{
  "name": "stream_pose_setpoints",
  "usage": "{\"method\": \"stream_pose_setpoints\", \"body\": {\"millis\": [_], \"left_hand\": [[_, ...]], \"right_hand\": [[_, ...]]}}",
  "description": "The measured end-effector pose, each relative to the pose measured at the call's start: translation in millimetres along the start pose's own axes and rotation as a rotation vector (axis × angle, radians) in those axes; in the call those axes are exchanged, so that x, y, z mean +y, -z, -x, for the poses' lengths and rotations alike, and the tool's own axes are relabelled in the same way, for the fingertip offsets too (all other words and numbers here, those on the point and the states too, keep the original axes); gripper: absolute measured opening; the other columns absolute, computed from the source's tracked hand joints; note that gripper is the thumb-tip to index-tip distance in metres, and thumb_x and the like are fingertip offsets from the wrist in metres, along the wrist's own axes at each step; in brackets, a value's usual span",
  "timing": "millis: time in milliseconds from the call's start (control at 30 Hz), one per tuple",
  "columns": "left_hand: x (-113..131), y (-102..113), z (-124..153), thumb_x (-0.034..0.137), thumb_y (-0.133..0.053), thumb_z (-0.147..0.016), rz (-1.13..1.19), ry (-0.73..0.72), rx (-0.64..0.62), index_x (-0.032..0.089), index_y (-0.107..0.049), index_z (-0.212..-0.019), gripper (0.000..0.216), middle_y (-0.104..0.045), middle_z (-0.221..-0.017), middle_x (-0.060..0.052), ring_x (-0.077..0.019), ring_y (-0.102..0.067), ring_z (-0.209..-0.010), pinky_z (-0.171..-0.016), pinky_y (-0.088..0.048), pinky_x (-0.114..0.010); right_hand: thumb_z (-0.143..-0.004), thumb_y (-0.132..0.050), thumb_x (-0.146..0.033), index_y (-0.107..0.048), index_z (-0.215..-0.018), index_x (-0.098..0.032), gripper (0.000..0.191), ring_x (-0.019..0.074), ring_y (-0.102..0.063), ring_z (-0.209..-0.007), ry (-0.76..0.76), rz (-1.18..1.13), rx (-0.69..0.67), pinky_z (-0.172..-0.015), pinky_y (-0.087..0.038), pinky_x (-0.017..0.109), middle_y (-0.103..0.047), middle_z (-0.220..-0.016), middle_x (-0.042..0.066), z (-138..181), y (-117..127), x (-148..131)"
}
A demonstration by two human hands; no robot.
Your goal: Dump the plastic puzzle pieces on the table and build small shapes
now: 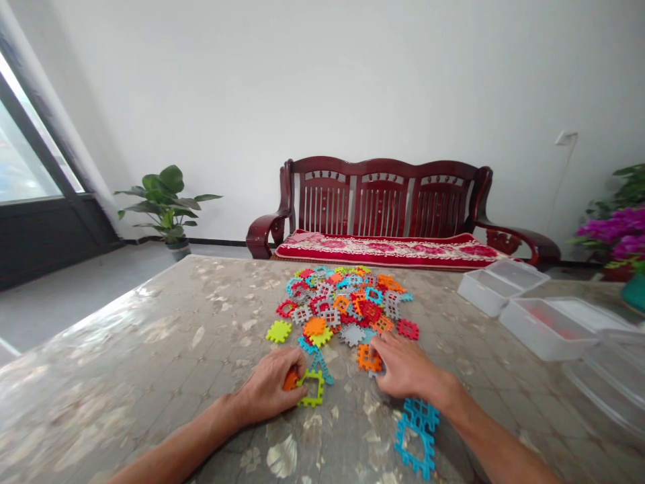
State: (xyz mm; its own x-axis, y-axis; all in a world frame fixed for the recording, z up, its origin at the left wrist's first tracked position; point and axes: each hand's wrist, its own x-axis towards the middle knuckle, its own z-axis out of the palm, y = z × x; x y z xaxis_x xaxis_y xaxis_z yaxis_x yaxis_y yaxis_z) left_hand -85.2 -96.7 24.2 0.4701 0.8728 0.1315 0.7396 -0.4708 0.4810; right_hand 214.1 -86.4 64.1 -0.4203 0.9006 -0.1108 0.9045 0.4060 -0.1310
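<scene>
Lime frame (321, 388) sits nearer than the pile (370, 310), left hand (276, 382) grasping its edge, likely leaving the far teeth free; right hand (403, 364) pinches an orange tile (367, 358) at the pile's near edge.

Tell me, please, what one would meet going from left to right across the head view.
Window → plant → left hand → green frame → orange square → right hand → farther box → purple flowers.

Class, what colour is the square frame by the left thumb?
The square frame is lime green (head view).
</scene>
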Motion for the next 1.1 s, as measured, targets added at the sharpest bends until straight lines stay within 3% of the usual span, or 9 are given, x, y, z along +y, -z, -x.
{"method": "stream_pose_setpoints", "body": {"millis": [167, 267, 433, 567, 667, 833, 933, 1100], "left_hand": [[4, -7, -4, 0.016, -0.056, -0.066, 0.068, 0.002, 0.079, 0.021, -0.047, -0.072, 0.012, -0.056, -0.072, 0.004, -0.0125, -0.051, -0.069, -0.066, -0.036, -0.024], [2, -5, -14, 0.017, -0.055, -0.068, 0.101, 0.006, 0.200, 0.021, -0.047, -0.070, 0.009, -0.055, -0.069, 0.004, -0.0122, -0.051, -0.066, -0.064, -0.037, -0.024], [0, 16, -59, 0.021, -0.057, -0.073, 0.196, 0.050, 0.431, 0.021, -0.050, -0.071, 0.007, -0.055, -0.069, 0.004, -0.0120, -0.052, -0.065, -0.063, -0.041, -0.023], [3, 33, -89, 0.031, -0.065, -0.079, 0.112, -0.002, 0.471, 0.022, -0.062, -0.083, 0.012, -0.062, -0.083, 0.001, -0.0158, -0.057, -0.080, -0.074, -0.048, -0.028], [6, 33, -86, 0.037, -0.074, -0.076, -0.034, -0.148, 0.397, 0.025, -0.066, -0.092, 0.021, -0.063, -0.102, -0.002, -0.0203, -0.056, -0.097, -0.090, -0.046, -0.035], [16, 20, -60, 0.050, -0.080, -0.068, -0.146, -0.453, 0.017, 0.029, -0.068, -0.096, 0.037, -0.056, -0.124, -0.004, -0.0265, -0.047, -0.115, -0.099, -0.041, -0.040], [21, 17, -53, 0.040, -0.082, -0.067, -0.203, -0.481, -0.089, 0.030, -0.068, -0.098, 0.035, -0.052, -0.131, -0.003, -0.0289, -0.041, -0.123, -0.103, -0.039, -0.043], [21, 19, -51, 0.024, -0.077, -0.070, -0.243, -0.456, -0.140, 0.027, -0.066, -0.093, 0.025, -0.055, -0.127, -0.001, -0.0264, -0.043, -0.121, -0.104, -0.039, -0.041]], "right_hand": [[-0.065, -0.058, -0.019, -0.061, -0.098, -0.020, 0.034, 0.0258, -0.057, -0.098, 0.016, -0.043, 0.045, -0.078, -0.040, 0.033, -0.063, -0.103, 0.009, 5, -6, 7], [-0.064, -0.060, -0.020, -0.061, -0.095, -0.021, 0.031, 0.0227, -0.058, -0.096, 0.029, -0.112, 0.094, -0.079, -0.040, 0.030, -0.063, -0.100, 0.007, 1, -3, 16], [-0.070, -0.062, -0.022, -0.060, -0.096, -0.022, 0.026, 0.0199, -0.058, -0.096, 0.003, -0.179, 0.302, -0.084, -0.040, 0.029, -0.065, -0.100, 0.005, -30, 23, 28], [-0.077, -0.066, -0.036, -0.059, -0.109, -0.022, 0.036, 0.0217, -0.057, -0.105, -0.082, -0.181, 0.458, -0.090, -0.041, 0.031, -0.064, -0.110, 0.007, -54, 35, 27], [-0.078, -0.066, -0.037, -0.060, -0.108, -0.022, 0.034, 0.0212, -0.059, -0.102, -0.131, -0.169, 0.423, -0.086, -0.042, 0.030, -0.065, -0.109, 0.006, -52, 25, 17], [-0.078, -0.066, -0.043, -0.061, -0.102, -0.022, 0.032, 0.0233, -0.061, -0.102, -0.094, -0.081, 0.289, -0.084, -0.043, 0.031, -0.068, -0.107, 0.007, -40, 0, -13], [-0.076, -0.068, -0.047, -0.059, -0.105, -0.021, 0.040, 0.0268, -0.059, -0.107, -0.132, 0.008, 0.265, -0.087, -0.043, 0.035, -0.066, -0.113, 0.010, -41, -5, -27], [-0.081, -0.060, -0.027, -0.057, -0.106, -0.021, 0.026, 0.0250, -0.062, -0.103, -0.153, 0.059, 0.242, -0.082, -0.044, 0.032, -0.068, -0.108, 0.010, -44, -10, -26]]}}
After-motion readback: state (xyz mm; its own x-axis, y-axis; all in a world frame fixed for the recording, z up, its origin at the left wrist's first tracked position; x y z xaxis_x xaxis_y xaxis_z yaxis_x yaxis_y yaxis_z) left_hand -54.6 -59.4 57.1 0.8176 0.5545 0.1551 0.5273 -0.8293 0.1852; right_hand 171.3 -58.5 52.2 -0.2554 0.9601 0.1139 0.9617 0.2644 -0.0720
